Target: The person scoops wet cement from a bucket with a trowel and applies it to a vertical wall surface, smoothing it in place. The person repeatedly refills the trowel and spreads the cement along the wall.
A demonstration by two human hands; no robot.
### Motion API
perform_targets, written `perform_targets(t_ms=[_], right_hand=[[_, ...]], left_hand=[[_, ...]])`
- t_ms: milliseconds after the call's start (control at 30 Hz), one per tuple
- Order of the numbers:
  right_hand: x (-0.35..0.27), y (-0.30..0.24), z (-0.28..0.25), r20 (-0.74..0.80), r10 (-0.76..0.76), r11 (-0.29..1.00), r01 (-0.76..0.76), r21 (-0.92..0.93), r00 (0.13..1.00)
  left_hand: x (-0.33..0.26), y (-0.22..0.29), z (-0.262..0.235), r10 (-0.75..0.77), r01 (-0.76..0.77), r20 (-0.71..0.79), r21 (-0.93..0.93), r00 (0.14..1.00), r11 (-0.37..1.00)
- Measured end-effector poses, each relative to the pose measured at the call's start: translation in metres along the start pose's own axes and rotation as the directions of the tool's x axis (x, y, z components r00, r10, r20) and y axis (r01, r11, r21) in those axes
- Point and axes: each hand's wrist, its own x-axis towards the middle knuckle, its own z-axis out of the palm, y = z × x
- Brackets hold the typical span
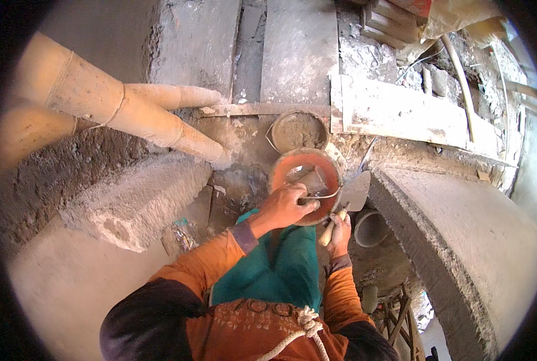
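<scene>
My left hand (pixel 289 206) is closed on the thin wire handle of an orange bucket (pixel 286 166), over its near rim. Inside the bucket is a greyish shape, partly hidden by my hand. In my right hand (pixel 339 233) is a trowel (pixel 355 191), held by its pale wooden handle. The trowel's flat grey blade points away from me, just right of the bucket's rim. Right behind the orange bucket stands a second bucket (pixel 270 137) holding grey wet mortar.
Thick bamboo poles (pixel 94 96) slant in from the left, above a rough concrete block (pixel 136 198). A raised concrete slab edge (pixel 425 234) curves along my right. A grey round container (pixel 371 228) sits beneath it. Boards (pixel 298 48) lie ahead, with a pale plank (pixel 401 108) to their right.
</scene>
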Motion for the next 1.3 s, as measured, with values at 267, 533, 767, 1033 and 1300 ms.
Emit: perform_targets(t_ms=[267,533,767,1033,1300], right_hand=[[0.008,0.011,-0.001,-0.1,-0.009,1.0,0.01,0.005,0.995],[0.016,-0.005,0.021,-0.043,-0.067,0.997,0.065,-0.044,0.997],[0.02,-0.003,0.03,-0.025,-0.091,0.995,0.09,-0.034,0.996],[0.014,-0.012,0.04,-0.024,-0.085,0.996,0.085,-0.038,0.996],[0.028,-0.01,0.018,-0.013,-0.084,0.995,0.083,-0.062,0.996]], left_hand=[[0.02,-0.075,0.053,-0.053,0.043,-0.055,-0.168,0.997,0.985],[0.042,-0.114,0.052,-0.021,-0.004,-0.118,-0.207,0.993,0.978],[0.046,-0.127,0.046,-0.1,0.05,-0.12,-0.36,0.988,0.932],[0.048,-0.131,0.042,-0.086,0.051,-0.13,-0.251,0.988,0.967],[0.054,-0.135,0.058,-0.051,0.002,-0.173,-0.274,0.984,0.962]])
